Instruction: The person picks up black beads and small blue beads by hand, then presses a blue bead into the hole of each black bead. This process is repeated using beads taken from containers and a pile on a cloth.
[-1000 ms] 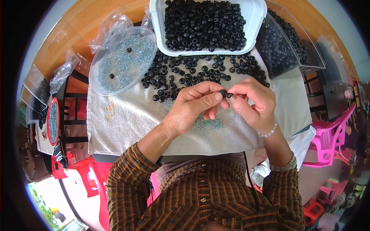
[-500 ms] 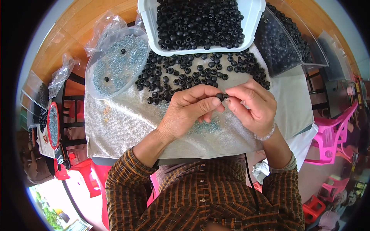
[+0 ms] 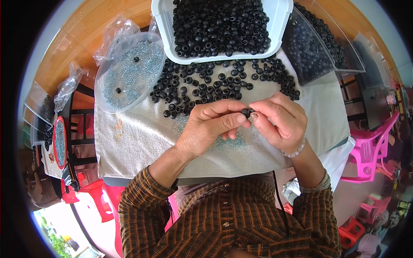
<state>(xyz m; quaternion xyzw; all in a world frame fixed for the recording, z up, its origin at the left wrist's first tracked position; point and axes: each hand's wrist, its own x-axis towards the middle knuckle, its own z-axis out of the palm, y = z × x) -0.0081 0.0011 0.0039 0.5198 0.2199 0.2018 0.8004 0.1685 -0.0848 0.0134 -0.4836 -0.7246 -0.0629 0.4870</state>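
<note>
Our left hand (image 3: 205,125) and right hand (image 3: 282,121) sit slightly lower and farther left in the frame than a second ago, meeting just right of centre, where both pinch small dark beads (image 3: 245,112) between them, partly hidden. Beneath them we have tiny pale-blue glass beads (image 3: 231,143) on the beige towel (image 3: 133,150), then loose black beads (image 3: 217,91) strewn across upper centre. Beyond, we see the clear oval container (image 3: 137,98) at upper left and the white tub (image 3: 223,59), heaped with more black beads, at the top edge.
</note>
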